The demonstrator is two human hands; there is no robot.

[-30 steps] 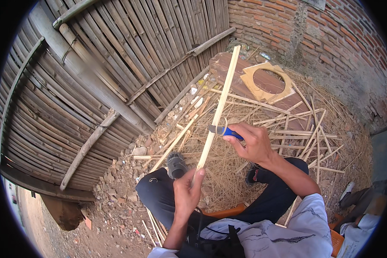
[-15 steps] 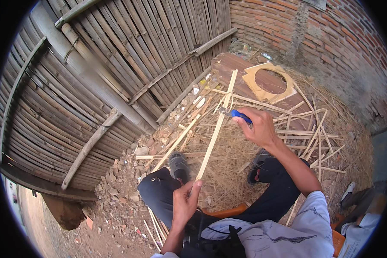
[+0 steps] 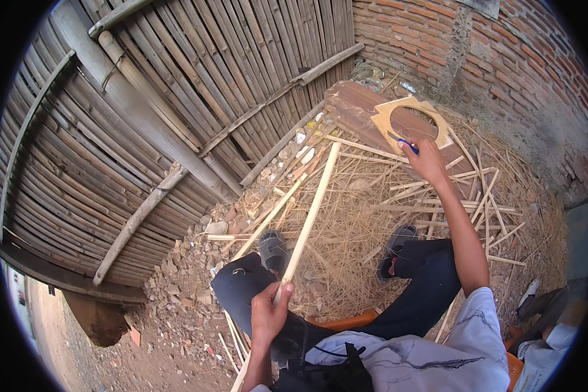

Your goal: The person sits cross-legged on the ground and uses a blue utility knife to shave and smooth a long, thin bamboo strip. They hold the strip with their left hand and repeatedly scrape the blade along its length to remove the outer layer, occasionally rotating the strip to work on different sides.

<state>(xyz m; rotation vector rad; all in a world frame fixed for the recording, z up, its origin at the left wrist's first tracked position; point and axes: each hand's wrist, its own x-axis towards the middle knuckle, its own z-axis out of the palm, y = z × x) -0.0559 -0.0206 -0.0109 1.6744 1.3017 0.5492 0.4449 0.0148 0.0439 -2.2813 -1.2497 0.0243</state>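
Note:
My left hand (image 3: 268,315) is closed round the lower part of a long pale bamboo strip (image 3: 312,222), which slants up and away from me between my knees. The strip's lower end comes out below the hand, beside my forearm. In my right hand (image 3: 430,162), held out ahead and to the right, is a blue-handled knife (image 3: 409,146). Its blade points up and left, apart from the strip. Behind the knife, in line with it, lies a yellowish board (image 3: 444,124) with a round hole.
Several cut strips (image 3: 483,209) lie crossed at the right on a bed of shavings (image 3: 346,228). A brown wooden panel (image 3: 353,101) lies at the back. A bamboo wall (image 3: 242,78) stands left, a brick wall (image 3: 503,65) right. Another person's leg (image 3: 539,307) shows at the right edge.
My right hand has moved the knife away from the strip, up and to the right. My left hand has drawn the strip toward me, so its far end is now nearer.

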